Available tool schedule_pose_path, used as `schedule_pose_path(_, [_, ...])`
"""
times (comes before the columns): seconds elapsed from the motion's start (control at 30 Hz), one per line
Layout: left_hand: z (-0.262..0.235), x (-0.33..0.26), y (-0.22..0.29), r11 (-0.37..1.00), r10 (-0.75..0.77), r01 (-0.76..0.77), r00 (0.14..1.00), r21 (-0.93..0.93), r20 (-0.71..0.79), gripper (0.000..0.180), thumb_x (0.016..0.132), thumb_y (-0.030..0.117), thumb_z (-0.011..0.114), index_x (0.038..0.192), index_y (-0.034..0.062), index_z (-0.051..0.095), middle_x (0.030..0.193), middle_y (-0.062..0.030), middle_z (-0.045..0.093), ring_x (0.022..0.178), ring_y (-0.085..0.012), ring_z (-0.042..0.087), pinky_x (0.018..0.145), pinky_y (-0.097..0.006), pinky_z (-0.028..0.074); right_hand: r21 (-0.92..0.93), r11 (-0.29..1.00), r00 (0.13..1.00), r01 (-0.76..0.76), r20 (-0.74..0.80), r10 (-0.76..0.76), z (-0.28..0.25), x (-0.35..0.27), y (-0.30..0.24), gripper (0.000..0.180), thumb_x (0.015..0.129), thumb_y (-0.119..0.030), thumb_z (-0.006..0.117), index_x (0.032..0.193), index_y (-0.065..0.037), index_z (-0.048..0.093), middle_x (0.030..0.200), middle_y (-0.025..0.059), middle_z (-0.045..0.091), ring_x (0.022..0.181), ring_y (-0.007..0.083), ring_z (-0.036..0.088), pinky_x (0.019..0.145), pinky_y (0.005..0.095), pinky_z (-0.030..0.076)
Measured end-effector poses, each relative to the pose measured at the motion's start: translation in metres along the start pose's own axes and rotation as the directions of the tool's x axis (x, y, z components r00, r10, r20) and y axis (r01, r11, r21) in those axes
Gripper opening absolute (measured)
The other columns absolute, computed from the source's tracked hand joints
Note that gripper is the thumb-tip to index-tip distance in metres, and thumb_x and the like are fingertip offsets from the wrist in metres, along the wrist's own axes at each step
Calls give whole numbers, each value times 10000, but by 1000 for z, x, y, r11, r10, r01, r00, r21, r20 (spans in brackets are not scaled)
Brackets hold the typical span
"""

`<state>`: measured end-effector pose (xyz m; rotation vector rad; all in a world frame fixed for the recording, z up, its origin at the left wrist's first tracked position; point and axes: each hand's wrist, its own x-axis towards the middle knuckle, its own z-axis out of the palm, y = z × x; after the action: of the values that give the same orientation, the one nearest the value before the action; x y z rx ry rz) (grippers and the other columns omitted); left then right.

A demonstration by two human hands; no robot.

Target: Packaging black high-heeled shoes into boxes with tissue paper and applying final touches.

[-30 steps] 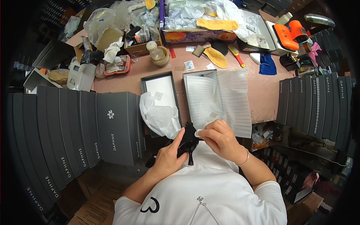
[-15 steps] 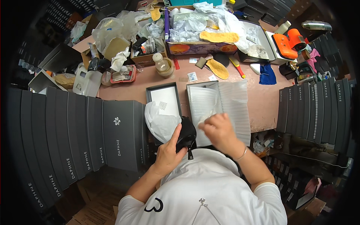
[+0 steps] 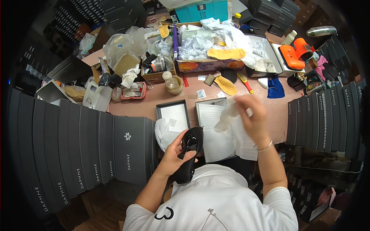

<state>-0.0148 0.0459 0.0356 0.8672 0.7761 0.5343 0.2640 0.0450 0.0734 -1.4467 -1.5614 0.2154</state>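
A black shoe [image 3: 194,138] is gripped in my left hand [image 3: 171,158], whose fingers and thumb wrap round its middle, just in front of my shirt. In my raised right hand [image 3: 252,117] is a piece of crumpled white tissue paper [image 3: 227,116], pinched and hanging over the open shoe box [image 3: 198,111]. White wrapping lines that box and spreads past its right side. Left of it lies a dark box part [image 3: 187,110] with a white inside, and a loose white sheet [image 3: 162,135] lies at its near end beside my left hand.
Dark grey shoe boxes [image 3: 133,148] stand in a row at left, more [image 3: 320,119] at right. Across the back are a carton of crumpled paper [image 3: 231,65], a jar [image 3: 174,82], yellow insoles [image 3: 224,84], a red-yellow brush [image 3: 244,81], a blue cloth [image 3: 275,87] and an orange device [image 3: 291,57].
My right hand has risen, moving right and away from me with the tissue paper. The shoe in my left hand has turned, showing more of its length. The view has tilted slightly.
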Motion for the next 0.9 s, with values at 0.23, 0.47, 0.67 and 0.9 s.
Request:
schedule_pose_path(0.23, [12, 39, 4, 983, -42, 53, 997, -175, 70, 743, 823, 8, 643, 1463, 22, 266, 1060, -124, 582, 774, -211, 656, 687, -334, 581, -149, 963, 894, -226, -425, 144, -71, 61, 171, 115, 866, -47, 619, 974, -15, 641, 856, 115, 629, 737, 210, 619, 676, 293, 488])
schedule_pose_path(0.47, [37, 84, -4, 973, -142, 131, 989, -191, -46, 662, 835, -4, 628, 1426, 22, 330, 1074, -112, 590, 783, -190, 652, 719, -331, 587, -658, 683, 945, -317, -163, 282, -27, -1, 276, 504, 806, -125, 635, 1292, -82, 509, 1349, 255, 435, 1180, 419, 474, 922, 467, 433])
schedule_pose_path(0.67, [43, 108, 0, 972, -114, 107, 993, -208, -23, 699, 867, 6, 617, 1466, 38, 258, 1225, -98, 512, 979, -176, 588, 807, -378, 580, -545, 688, 637, -478, 325, 699, -1, -162, 225, 703, 703, -272, 794, 1278, -27, 472, 1260, 261, 488, 1115, 423, 500, 927, 486, 434])
schedule_pose_path(0.9, [59, 103, -1, 999, 49, -50, 994, -2, -94, 722, 858, -9, 623, 1476, 59, 256, 1183, -112, 563, 924, -188, 621, 782, -335, 567, 1, 891, 891, -454, 0, 454, -34, -77, 136, 449, 794, -53, 640, 1236, -25, 570, 1242, 209, 466, 1121, 383, 485, 982, 417, 414])
